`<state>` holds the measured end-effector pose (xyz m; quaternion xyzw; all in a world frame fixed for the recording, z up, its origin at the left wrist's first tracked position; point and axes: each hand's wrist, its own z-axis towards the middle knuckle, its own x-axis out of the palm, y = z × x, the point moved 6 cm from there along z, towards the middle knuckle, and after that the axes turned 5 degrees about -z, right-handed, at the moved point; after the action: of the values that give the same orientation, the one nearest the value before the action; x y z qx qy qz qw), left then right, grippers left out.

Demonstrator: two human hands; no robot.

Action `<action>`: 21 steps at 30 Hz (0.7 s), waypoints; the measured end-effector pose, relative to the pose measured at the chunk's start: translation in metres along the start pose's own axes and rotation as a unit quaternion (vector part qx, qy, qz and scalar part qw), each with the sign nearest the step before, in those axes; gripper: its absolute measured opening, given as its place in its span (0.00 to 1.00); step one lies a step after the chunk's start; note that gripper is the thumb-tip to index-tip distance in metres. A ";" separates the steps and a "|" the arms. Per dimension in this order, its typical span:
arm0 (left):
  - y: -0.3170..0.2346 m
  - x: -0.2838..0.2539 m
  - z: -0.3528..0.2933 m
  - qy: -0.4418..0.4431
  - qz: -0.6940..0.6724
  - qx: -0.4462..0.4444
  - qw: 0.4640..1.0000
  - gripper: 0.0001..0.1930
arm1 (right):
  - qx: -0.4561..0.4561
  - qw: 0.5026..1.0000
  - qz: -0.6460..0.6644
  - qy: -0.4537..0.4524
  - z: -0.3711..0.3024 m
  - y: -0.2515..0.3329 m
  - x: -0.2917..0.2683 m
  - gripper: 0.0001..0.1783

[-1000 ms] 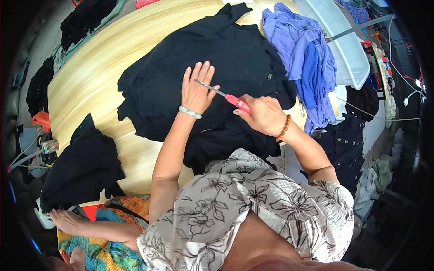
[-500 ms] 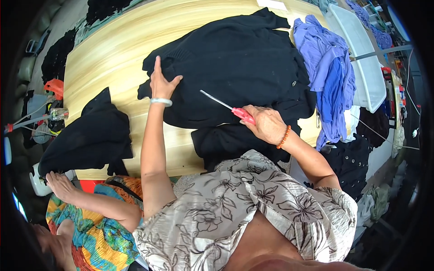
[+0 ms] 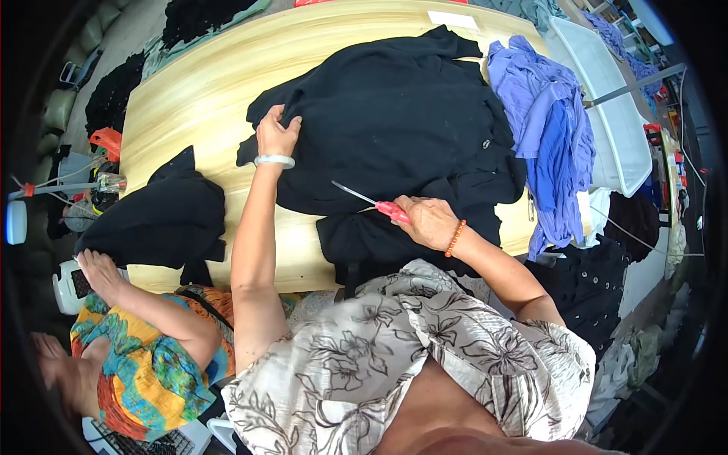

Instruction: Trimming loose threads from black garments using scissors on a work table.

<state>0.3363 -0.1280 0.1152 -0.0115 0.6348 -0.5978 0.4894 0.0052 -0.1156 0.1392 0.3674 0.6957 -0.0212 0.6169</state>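
Now my left hand (image 3: pixel 277 135) has slid to the black garment's (image 3: pixel 394 114) edge, fingers pinching cloth; right hand (image 3: pixel 428 221) keeps gripping red-handled scissors (image 3: pixel 371 203), blades off fabric.

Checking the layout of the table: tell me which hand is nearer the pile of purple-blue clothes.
Right. The right hand, holding red-handled scissors, sits on the black garment a short way left of the purple-blue pile. The left hand grips the garment's far left edge, much farther away.

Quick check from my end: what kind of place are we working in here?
Probably a garment workshop. A black garment is spread on a long wooden table, the right hand holds red-handled scissors, and more clothes are heaped around.
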 end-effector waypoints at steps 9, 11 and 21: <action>-0.309 -0.005 -0.188 0.210 -0.349 0.370 0.835 0.17 | -0.165 0.919 0.286 -0.213 -0.023 -0.062 0.004 0.19; -0.328 -0.021 -0.220 0.238 -0.438 0.394 0.772 0.15 | 0.044 0.816 0.520 -0.249 -0.054 -0.057 -0.054 0.20; -0.207 -0.079 -0.295 -0.003 -0.496 -0.048 0.867 0.20 | -0.093 0.953 0.144 -0.249 -0.358 -0.180 0.017 0.20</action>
<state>0.0716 0.0811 0.2652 -0.3501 0.5717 -0.7308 0.1288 -0.3931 -0.0656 0.1330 0.3878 0.4590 0.0416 0.7983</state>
